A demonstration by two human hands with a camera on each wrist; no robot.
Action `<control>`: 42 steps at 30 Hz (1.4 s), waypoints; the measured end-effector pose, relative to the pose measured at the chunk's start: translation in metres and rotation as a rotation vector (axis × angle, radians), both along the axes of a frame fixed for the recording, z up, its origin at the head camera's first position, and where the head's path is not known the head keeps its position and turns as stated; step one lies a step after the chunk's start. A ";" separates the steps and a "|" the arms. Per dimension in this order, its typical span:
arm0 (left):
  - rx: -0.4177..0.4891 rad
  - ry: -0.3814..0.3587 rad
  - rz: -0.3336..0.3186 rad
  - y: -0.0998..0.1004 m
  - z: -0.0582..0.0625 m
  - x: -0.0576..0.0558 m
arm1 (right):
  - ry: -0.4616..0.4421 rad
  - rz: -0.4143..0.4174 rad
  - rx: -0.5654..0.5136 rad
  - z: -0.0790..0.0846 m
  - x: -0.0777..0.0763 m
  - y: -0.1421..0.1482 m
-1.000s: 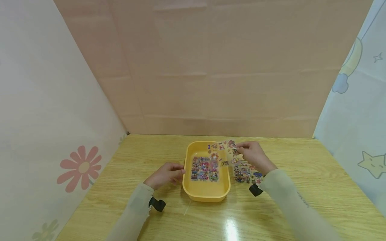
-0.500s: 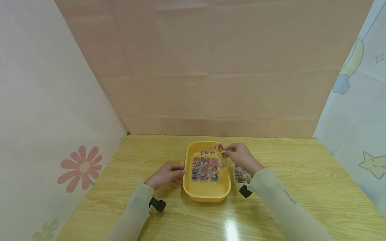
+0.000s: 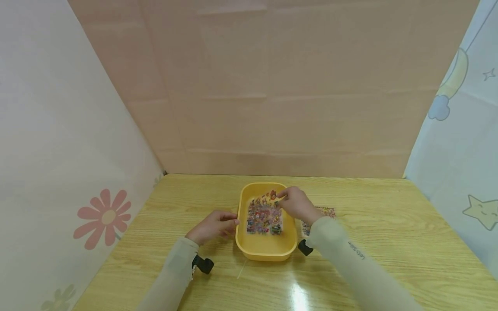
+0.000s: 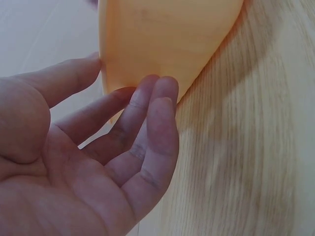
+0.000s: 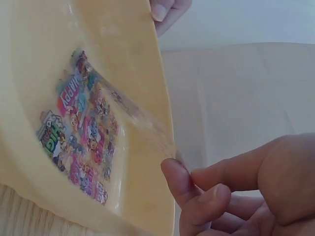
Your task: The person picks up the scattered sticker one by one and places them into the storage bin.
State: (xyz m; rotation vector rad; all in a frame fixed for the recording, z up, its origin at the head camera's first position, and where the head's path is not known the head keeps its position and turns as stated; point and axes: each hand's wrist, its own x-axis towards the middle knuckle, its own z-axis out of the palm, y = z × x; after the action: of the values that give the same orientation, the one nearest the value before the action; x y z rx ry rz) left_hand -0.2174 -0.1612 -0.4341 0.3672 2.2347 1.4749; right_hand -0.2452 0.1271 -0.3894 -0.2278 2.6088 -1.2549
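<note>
A yellow plastic basin stands on the table. My left hand holds its left rim, thumb at the edge and index finger against the outer wall, the other fingers loosely bent. Inside, on the bottom, lies a colourful cartoon sticker sheet. My right hand, above the basin's right side, pinches a clear sticker sheet between thumb and index finger. In the right wrist view this held sheet slants, its far end down over the sheet on the bottom.
More sticker sheets lie on the table right of the basin, partly hidden by my right forearm. A thin pale strip lies in front of the basin. A plain backdrop rises behind the wooden table.
My right hand has moved left with the clear sticker sheet, from the basin's right edge to over its inside, lowering the sheet. My left hand has stayed at the rim.
</note>
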 end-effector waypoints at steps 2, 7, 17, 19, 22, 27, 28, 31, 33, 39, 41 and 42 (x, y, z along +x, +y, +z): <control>0.000 0.000 0.000 0.000 0.000 0.000 | 0.001 -0.002 0.018 -0.001 0.000 -0.003; 0.001 0.000 -0.003 0.000 -0.001 0.000 | 0.018 0.006 0.084 -0.003 0.000 -0.007; -0.002 0.001 0.002 0.000 -0.001 -0.001 | 0.093 0.022 0.126 -0.005 0.003 -0.004; -0.003 -0.001 0.004 0.000 -0.002 -0.002 | 0.103 0.016 0.124 -0.005 0.003 -0.002; 0.000 -0.002 0.003 0.000 -0.002 -0.002 | 0.129 0.002 0.121 -0.005 0.004 0.002; -0.002 0.001 0.009 0.000 -0.004 -0.002 | 0.164 -0.034 0.068 -0.005 0.005 0.018; -0.003 0.001 0.010 0.000 -0.004 -0.002 | 0.171 -0.039 0.061 -0.006 0.005 0.023; -0.006 -0.001 0.015 0.000 -0.004 -0.002 | 0.186 -0.058 0.075 -0.009 0.005 0.038; -0.006 -0.001 0.016 0.000 -0.004 -0.002 | 0.185 -0.072 0.087 -0.013 0.006 0.050; 0.000 -0.001 0.008 0.000 -0.003 -0.002 | 0.144 -0.087 0.187 -0.026 0.010 0.086; 0.003 -0.004 0.008 0.000 -0.002 -0.002 | 0.142 -0.074 0.234 -0.032 0.012 0.098; 0.003 -0.006 0.009 0.000 -0.002 -0.002 | 0.138 -0.068 0.257 -0.035 0.012 0.104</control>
State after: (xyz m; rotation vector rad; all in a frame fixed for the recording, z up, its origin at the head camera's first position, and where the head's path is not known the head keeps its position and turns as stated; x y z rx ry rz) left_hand -0.2191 -0.1611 -0.4364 0.3544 2.2326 1.4822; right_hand -0.2332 0.2312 -0.4244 -0.1859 2.8841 -0.9394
